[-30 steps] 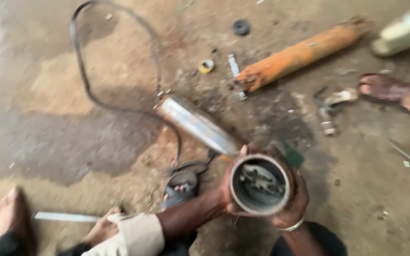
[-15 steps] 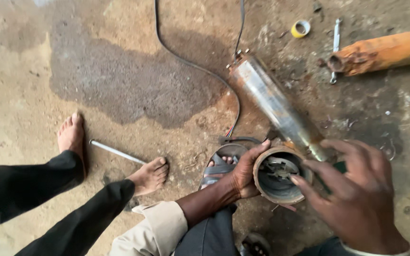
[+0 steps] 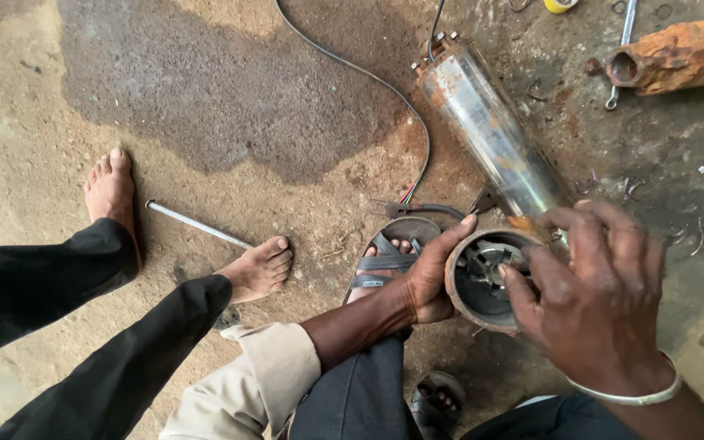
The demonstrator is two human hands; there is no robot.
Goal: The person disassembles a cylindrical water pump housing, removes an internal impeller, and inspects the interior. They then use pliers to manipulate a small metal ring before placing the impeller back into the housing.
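My left hand [image 3: 433, 277] and right hand [image 3: 592, 301] frame a rust-orange ring [image 3: 482, 281] with a dark grey, black-shadowed inside. On my right wrist sits a silver bangle [image 3: 629, 397]. My left sleeve [image 3: 246, 383] is pale beige, my trousers [image 3: 360, 399] dark blue-grey. The long cylinder [image 3: 490, 130] beyond is silvery steel streaked with orange rust. Far right lies a bright rust-orange pipe [image 3: 686, 53]. A black cable [image 3: 352, 69] ends in red, yellow and blue wires. The floor [image 3: 42, 106] is sandy brown with a dark grey stain. To the left, another person's trousers [image 3: 34, 277] are black.
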